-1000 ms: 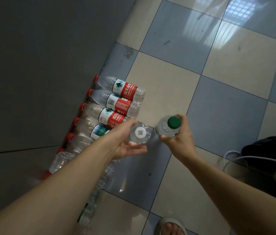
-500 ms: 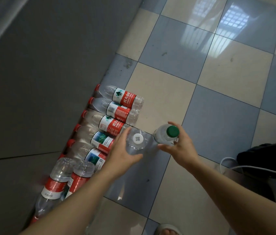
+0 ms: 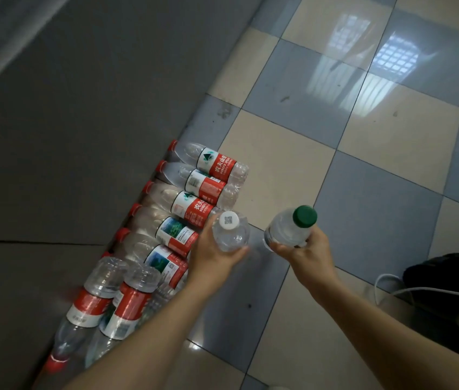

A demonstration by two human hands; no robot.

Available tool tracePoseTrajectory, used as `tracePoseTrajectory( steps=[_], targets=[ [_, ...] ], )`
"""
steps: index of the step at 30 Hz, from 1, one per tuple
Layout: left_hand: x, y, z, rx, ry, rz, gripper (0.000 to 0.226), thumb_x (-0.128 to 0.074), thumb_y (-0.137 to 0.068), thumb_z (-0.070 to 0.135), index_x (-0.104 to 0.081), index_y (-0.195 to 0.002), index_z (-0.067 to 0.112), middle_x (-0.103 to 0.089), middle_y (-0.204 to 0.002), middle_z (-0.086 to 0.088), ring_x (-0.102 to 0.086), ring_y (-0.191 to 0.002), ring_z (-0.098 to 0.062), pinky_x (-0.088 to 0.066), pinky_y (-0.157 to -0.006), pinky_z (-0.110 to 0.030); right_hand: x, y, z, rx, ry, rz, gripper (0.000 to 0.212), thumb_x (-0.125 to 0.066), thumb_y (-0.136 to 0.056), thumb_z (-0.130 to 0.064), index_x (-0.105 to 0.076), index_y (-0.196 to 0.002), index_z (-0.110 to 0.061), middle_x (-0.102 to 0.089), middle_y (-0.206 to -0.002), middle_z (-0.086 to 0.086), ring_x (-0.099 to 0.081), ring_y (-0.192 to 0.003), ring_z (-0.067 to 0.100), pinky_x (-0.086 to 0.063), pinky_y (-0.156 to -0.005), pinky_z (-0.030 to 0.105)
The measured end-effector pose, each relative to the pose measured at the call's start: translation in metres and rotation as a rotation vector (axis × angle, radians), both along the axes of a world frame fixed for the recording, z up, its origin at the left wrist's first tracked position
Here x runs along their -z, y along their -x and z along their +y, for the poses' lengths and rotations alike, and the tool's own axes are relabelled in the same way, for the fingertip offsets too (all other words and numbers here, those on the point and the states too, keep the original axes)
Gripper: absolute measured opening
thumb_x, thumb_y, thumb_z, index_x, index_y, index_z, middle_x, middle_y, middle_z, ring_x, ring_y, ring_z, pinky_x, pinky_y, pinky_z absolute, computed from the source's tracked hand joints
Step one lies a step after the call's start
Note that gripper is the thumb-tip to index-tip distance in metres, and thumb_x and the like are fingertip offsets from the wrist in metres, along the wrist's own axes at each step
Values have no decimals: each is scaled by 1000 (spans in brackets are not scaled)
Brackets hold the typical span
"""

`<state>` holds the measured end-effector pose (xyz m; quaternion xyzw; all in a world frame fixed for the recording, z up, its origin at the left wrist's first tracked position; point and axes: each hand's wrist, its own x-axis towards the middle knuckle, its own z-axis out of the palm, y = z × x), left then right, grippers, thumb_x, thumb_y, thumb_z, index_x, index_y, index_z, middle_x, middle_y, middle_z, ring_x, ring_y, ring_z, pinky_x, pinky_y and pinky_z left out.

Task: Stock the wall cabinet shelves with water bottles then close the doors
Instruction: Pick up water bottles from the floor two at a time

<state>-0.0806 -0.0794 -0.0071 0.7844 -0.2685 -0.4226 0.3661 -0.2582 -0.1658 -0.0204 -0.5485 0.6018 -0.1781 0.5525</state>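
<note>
My left hand [image 3: 214, 257] grips a clear water bottle with a white cap [image 3: 230, 231], held upright above the floor. My right hand [image 3: 305, 256] grips a second clear bottle with a green cap [image 3: 290, 229], just to the right of the first. Several red-labelled water bottles [image 3: 208, 187] lie side by side in a row on the floor along the dark cabinet front [image 3: 82, 122]. Two more red-labelled bottles [image 3: 115, 302] lie nearer to me, bases pointing up at the camera. No shelf or cabinet door opening is in view.
The floor is checkered blue and beige tile [image 3: 363, 130]. A dark object with a white cable [image 3: 419, 291] lies at the right edge. A foot in a sandal [image 3: 277, 387] barely shows at the bottom.
Both hands have risen with their bottles, and my left hand has closed round the white-capped bottle. The view has tilted up, showing more of the bottle row.
</note>
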Motion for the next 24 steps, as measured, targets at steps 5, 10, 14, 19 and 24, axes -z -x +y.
tracePoseTrajectory(
  steps=[5, 10, 14, 19, 24],
  targets=[
    [-79, -12, 15, -8, 27, 24, 61, -91, -71, 19, -54, -110, 48, -64, -106, 25, -60, -98, 16, -45, -69, 0, -80, -13, 5, 3, 14, -27, 60, -90, -73, -22, -61, -126, -27, -69, -113, -11, -63, -104, 8, -50, -79, 20],
    [-205, -31, 11, -68, 114, 7, 65, -90, -71, 15, -58, -125, 29, -72, -110, 12, -69, -101, -4, -55, -77, -14, -202, -37, 0, -20, 69, -75, 55, -90, -74, -21, -57, -115, -39, -64, -110, -19, -61, -104, 5, -46, -76, 16],
    [-323, -44, 2, -93, 177, -28, 64, -90, -69, 24, -54, -118, 43, -73, -100, 16, -71, -89, -3, -61, -73, -26, -324, -55, -9, -76, 185, -104, 52, -90, -72, -32, -55, -105, -53, -64, -107, -29, -56, -100, -19, -41, -71, 10],
    [-490, -57, -6, -139, 323, -27, 70, -88, -56, 52, -51, -116, 50, -71, -104, 21, -69, -92, 4, -56, -73, -15, -503, -65, -22, -169, 286, -219, 51, -89, -71, -38, -59, -111, -49, -65, -105, -37, -58, -102, -16, -49, -69, 7],
    [-651, -70, -3, -180, 508, -92, 61, -91, -56, 43, -56, -105, 57, -72, -98, 24, -70, -88, 3, -53, -68, -10, -676, -68, -33, -271, 425, -281, 56, -88, -75, -30, -61, -123, -37, -67, -113, -21, -63, -106, -1, -55, -83, 21]
  ],
)
